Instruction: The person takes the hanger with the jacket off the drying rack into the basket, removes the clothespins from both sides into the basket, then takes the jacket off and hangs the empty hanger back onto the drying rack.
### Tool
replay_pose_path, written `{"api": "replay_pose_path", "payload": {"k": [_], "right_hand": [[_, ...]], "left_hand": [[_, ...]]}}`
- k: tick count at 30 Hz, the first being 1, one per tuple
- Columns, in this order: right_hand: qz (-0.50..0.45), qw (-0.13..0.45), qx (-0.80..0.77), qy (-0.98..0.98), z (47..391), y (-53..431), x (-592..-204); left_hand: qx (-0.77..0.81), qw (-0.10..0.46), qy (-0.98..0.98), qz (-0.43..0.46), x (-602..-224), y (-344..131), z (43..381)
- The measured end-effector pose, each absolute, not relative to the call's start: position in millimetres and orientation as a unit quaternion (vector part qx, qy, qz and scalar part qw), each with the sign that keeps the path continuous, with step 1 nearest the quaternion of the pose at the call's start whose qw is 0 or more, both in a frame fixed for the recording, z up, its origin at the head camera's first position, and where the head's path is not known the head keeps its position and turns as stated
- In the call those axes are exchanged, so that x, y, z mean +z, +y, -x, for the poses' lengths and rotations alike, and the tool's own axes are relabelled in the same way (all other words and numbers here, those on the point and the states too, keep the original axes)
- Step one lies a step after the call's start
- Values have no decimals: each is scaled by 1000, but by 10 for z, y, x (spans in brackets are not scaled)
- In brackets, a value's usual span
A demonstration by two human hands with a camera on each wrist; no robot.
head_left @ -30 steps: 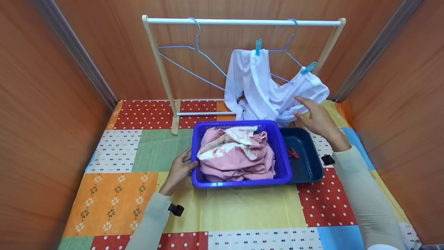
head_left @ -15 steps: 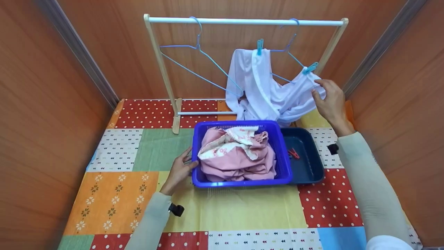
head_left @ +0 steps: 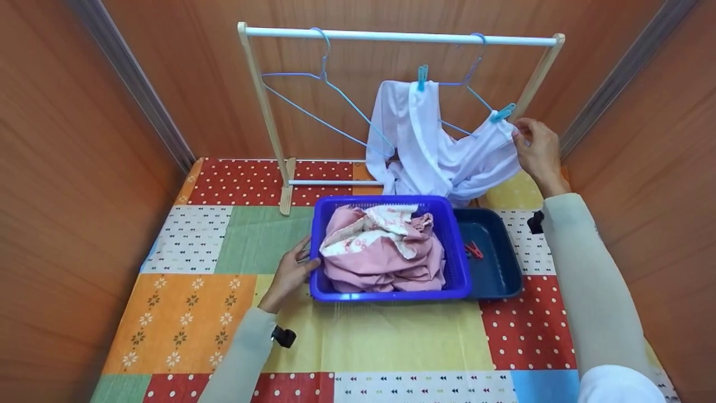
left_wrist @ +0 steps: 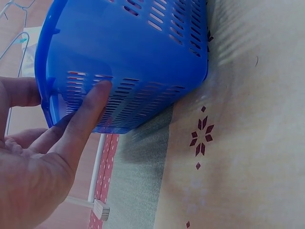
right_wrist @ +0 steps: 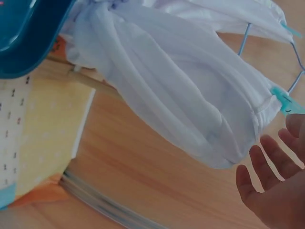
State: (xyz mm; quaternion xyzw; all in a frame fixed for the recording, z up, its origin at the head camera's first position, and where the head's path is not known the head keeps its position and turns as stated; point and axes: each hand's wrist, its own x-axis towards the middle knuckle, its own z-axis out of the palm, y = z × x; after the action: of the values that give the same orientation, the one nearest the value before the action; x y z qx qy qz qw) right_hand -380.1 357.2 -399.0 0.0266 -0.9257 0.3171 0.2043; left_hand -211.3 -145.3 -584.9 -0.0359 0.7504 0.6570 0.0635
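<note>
My left hand (head_left: 290, 277) holds the left side of a purple plastic basket (head_left: 391, 295), thumb over the rim. In the left wrist view its fingers lie along the slotted wall of the basket (left_wrist: 124, 47). A crumpled pink cloth with white floral parts (head_left: 380, 263) fills the basket. A white garment (head_left: 422, 134) hangs from the right-hand hanger (head_left: 474, 70) by two teal clothespins (head_left: 503, 113). My right hand (head_left: 541, 151) is at the garment's upper right edge, just below the right clothespin. In the right wrist view, this hand (right_wrist: 276, 186) has loosely bent, spread fingers beside the white fabric (right_wrist: 171, 95).
A drying rack (head_left: 403, 37) stands at the back with another blue hanger (head_left: 324, 81) on its left. Partly behind the basket is a dark tray (head_left: 498, 268) holding a red clothespin (head_left: 475, 251). Wooden panels (head_left: 67, 224) enclose the patchwork tablecloth (head_left: 184, 313).
My right hand has moved up and to the right, from in front of the white garment to its right edge near the clothespin. The left hand has stayed on the basket.
</note>
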Motion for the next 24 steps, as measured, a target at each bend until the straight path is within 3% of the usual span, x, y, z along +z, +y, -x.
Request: {"api": "replay_pose_path", "payload": {"k": [7,24], "right_hand": [[-19,97,312,-945,3890,3570,-3981],[-14,74,297,-952,3897,3479,-4100]], "left_hand": [[648,64,758,38,-5858,-1451,2109],[651,65,755,39,-5841,-1458,2117]]}}
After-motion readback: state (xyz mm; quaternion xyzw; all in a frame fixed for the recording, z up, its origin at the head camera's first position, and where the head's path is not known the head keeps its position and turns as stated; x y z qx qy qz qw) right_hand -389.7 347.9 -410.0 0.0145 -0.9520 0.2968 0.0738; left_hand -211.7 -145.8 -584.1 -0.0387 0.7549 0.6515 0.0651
